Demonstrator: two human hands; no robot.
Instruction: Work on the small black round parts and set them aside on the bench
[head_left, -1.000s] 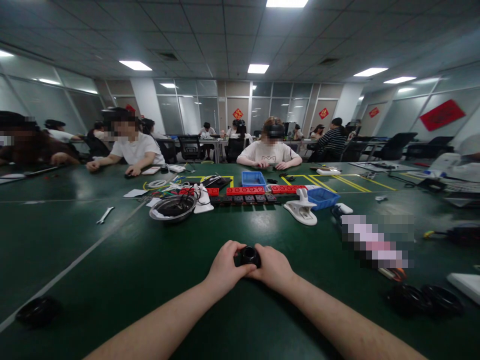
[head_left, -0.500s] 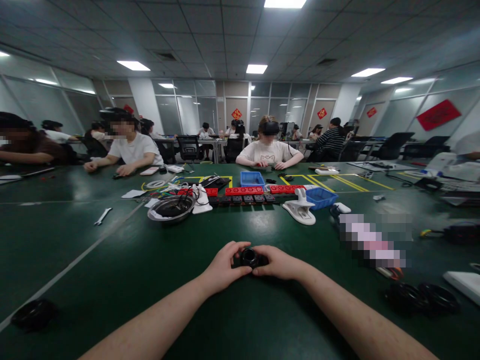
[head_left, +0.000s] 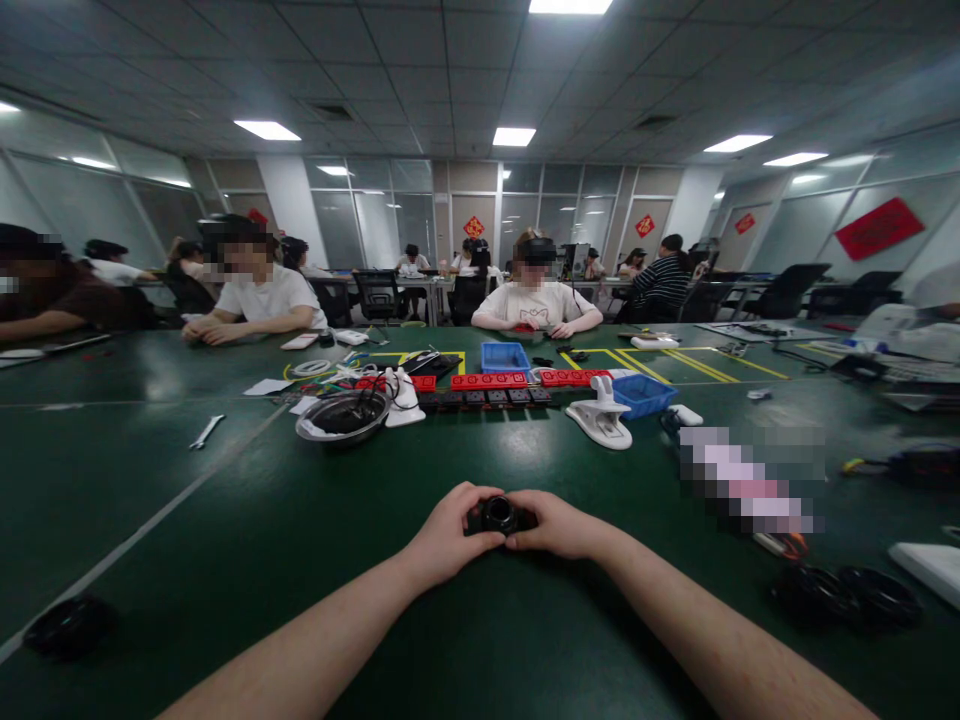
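Note:
A small black round part with a ring-shaped opening on top is held between both hands, just above or on the green table. My left hand curves round its left side, thumb at the near edge and fingers at the far edge. From the right, my right hand grips it the same way, its thumb close to the left thumb. Its lower part is hidden by the fingers.
Black rings lie at the far left and right. Beyond the hands are a metal bowl, a white clamp, blue baskets, red socket strips and a wrench. People sit across the table.
Both my hands and the black part look almost unmoved. Across the table at the left, a person's hands have drawn closer together.

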